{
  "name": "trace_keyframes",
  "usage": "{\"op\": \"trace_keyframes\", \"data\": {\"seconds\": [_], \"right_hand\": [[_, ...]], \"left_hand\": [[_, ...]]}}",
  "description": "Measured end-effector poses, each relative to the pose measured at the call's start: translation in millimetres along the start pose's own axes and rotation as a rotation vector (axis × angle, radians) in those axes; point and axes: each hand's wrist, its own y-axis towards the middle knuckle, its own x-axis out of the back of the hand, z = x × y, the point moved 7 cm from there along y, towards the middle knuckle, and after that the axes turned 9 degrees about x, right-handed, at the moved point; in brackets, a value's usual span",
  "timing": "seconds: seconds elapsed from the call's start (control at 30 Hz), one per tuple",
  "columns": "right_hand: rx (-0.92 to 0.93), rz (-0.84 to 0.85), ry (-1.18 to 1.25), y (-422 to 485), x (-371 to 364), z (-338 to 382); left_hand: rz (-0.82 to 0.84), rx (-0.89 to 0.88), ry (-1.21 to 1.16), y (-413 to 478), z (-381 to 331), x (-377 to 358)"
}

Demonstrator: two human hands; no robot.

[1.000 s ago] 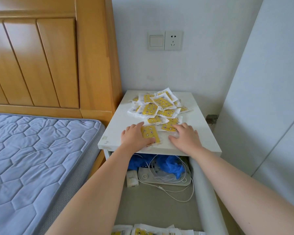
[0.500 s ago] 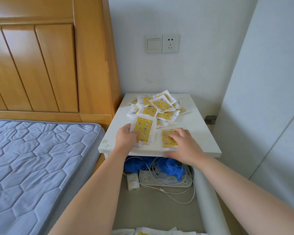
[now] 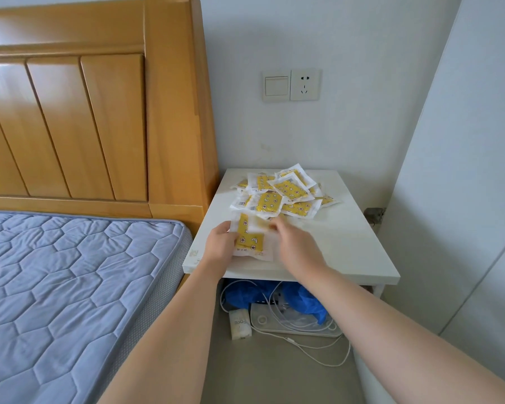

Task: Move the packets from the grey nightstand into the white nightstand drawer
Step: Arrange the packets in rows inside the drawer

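Observation:
A loose pile of yellow-and-white packets [image 3: 283, 193] lies at the back of the pale nightstand top [image 3: 350, 246]. Over the top's front left part, my left hand [image 3: 219, 247] grips a yellow packet [image 3: 250, 243] by its left edge, lifted off the surface. My right hand [image 3: 296, 243] is blurred beside it; its fingertips pinch a second packet [image 3: 257, 225] that overlaps the first, white side up. Below the top, the open drawer [image 3: 274, 371] extends toward me.
The drawer holds a blue plastic bag [image 3: 303, 301], a white flat device [image 3: 292, 322] with white cables and a small white pack [image 3: 239, 323]. A bed with a blue mattress [image 3: 70, 287] and wooden headboard [image 3: 70, 126] stands left. A white panel [image 3: 464, 199] stands right.
Both hands took packets from the front of the top. My left hand lifted its packet, and my right hand brought a second packet over against it.

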Motion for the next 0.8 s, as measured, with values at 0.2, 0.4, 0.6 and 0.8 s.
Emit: {"op": "trace_keyframes", "data": {"seconds": [0.2, 0.4, 0.6, 0.8], "right_hand": [[0.072, 0.075, 0.141, 2.8, -19.2, -6.0], [0.095, 0.158, 0.259, 9.1, -23.8, 2.7], [-0.120, -0.026, 0.099, 37.7, -11.3, -40.5], [0.038, 0.407, -0.264, 49.3, -47.4, -55.9]], "left_hand": [[-0.004, 0.006, -0.069, 3.7, 1.3, 3.7], [-0.017, 0.003, -0.015, 4.5, 2.9, 6.0], [-0.165, -0.054, 0.025, -1.4, 1.3, 7.3], [-0.220, -0.095, 0.060, -7.8, -2.6, 6.6]]}}
